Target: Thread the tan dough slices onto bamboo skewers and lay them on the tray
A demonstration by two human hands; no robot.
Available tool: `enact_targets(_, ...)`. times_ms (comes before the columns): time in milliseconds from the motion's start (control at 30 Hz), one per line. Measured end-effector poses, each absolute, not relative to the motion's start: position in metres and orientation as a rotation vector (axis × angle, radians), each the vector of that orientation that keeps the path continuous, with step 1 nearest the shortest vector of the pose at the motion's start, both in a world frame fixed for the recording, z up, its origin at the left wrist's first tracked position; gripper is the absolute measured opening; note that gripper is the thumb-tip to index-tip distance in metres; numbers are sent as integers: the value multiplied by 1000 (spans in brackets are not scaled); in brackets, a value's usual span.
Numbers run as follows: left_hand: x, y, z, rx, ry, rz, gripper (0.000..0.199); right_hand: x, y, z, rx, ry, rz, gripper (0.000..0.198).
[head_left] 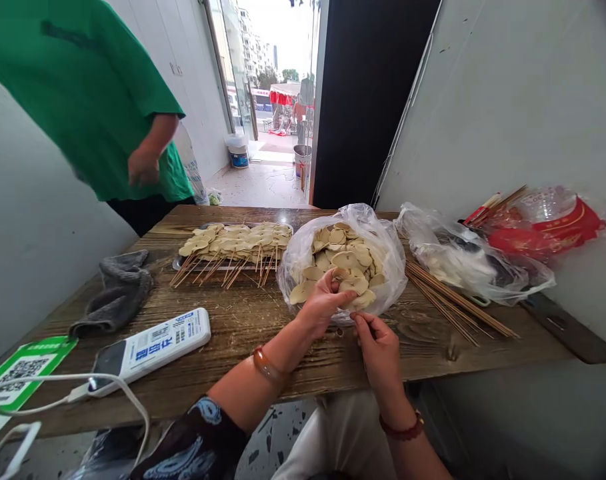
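Note:
A clear plastic bag [289,270] lies wide open on the table, full of thin, pale, rounded slices [333,241] that look like potato. My left hand [325,303] is at the bag's near edge, its thumb and fingers closed on a pale slice [353,285]. Just to the right and nearer to me, my right hand [380,343] makes a pinch with thumb and forefinger. What it pinches, if anything, is too small to make out. Left of the bag, a metal tray [177,264] holds layered slices on wooden skewers [237,272].
Loose wooden skewers [457,303] lie right of the bag, near crumpled plastic bags [463,257] and red packaging [547,230]. A grey cloth [113,290], a white power bank [167,340] with a cable and a green QR card [30,367] are at left. A person in green [97,100] stands beyond.

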State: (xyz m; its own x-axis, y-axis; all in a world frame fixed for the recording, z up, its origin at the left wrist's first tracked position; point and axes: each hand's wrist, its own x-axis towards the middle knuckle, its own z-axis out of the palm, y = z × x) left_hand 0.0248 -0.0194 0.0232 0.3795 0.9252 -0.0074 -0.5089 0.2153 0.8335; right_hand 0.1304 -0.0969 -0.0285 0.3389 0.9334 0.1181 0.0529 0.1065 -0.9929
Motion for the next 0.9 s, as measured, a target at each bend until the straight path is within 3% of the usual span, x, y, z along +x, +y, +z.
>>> enact_targets(900, 24, -21, 25, 879, 594, 1018, 62, 132, -99, -29, -1304, -1026, 791, 34)
